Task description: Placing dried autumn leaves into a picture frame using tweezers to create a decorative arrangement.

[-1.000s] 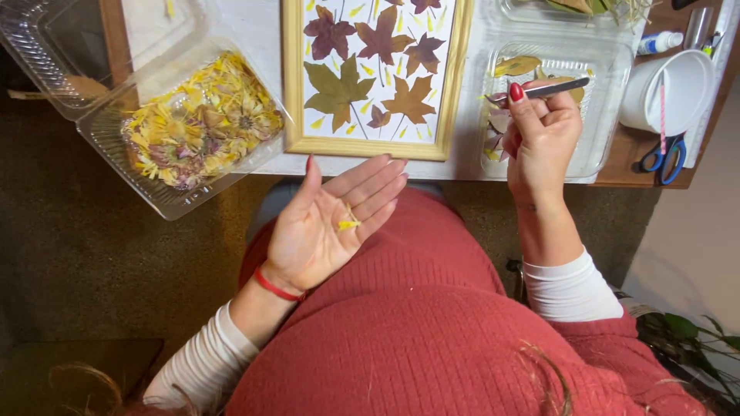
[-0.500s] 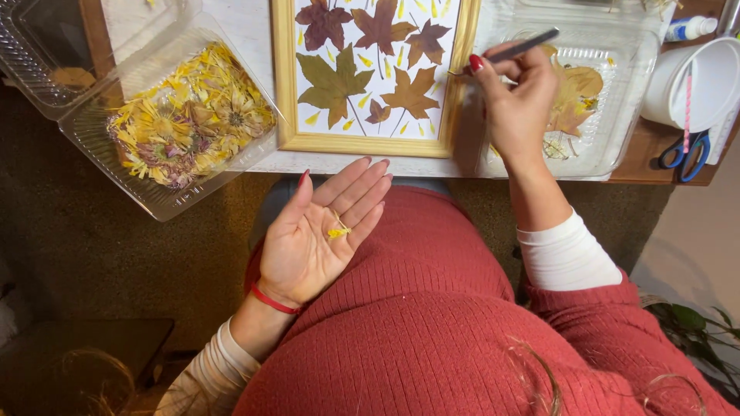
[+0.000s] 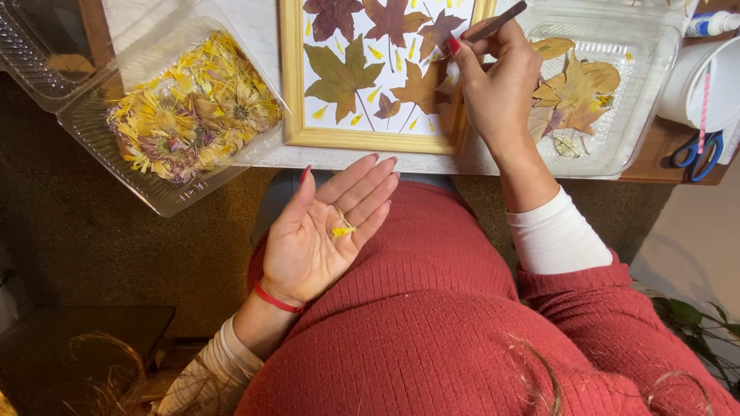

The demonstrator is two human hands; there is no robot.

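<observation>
Yellow petal (image 3: pixel 342 229): lies on the open palm, at the base of the fingers, long axis roughly across the hand.
Left hand (image 3: pixel 324 231): flat, palm up, fingers spread loosely, gripping nothing.
Right hand (image 3: pixel 497 81): pinches thin tweezers (image 3: pixel 497 21) over the wooden frame (image 3: pixel 370 139), up and right of the petal.
Nearer hand: left.
Either side: clear tray of dried flowers (image 3: pixel 185 115), tray of leaves (image 3: pixel 617 100).

A: Where does the view look from?

B: From the person's head, facing steeply down past the red sweater (image 3: pixel 432 323) to the lap and the near edge of the table (image 3: pixel 385 160).

A: How near?

B: Close; the open left hand (image 3: pixel 327 235) sits mid-frame, and the wooden frame (image 3: pixel 362 139) is cut off at the top.

A: Any second view sharing the scene?

B: Only this one. The far tabletop is probably out of sight.
</observation>
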